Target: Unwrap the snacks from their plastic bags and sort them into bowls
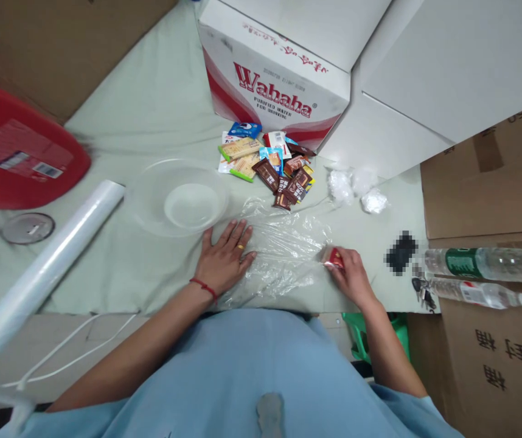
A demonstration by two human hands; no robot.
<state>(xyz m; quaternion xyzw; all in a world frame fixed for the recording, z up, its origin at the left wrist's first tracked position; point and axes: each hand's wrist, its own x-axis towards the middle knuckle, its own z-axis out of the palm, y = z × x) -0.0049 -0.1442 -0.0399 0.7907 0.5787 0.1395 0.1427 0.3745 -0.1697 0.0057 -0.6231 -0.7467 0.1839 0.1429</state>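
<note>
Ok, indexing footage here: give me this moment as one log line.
left hand: spread at plastic film, left edge | right hand: holding red packet, film's right edge | nearby: clear bowl, snack pile

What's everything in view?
film: 1, clear, centre
packet: 1, red, centre right
snacks: about twelve, mixed, behind film
Wahaha carton: 1, white-red, back
boxes: several, white, back right
cardboard: several, brown, both sides
bowl: 1, clear, centre left
film roll: 1, whitish, left
disc: 1, brownish, left
container: 1, red, left
wads: 3, clear, back right
bottles: 2, clear, right
keys: uncounted, dark, right
pixelated item: 1, black, right
stool: 1, green, bottom right
tubing: uncounted, white, bottom left
cloth: 1, pale-green, underneath
shirt: 1, blue, bottom
left hand: 1, touching film
right hand: 1, holding packet
</note>
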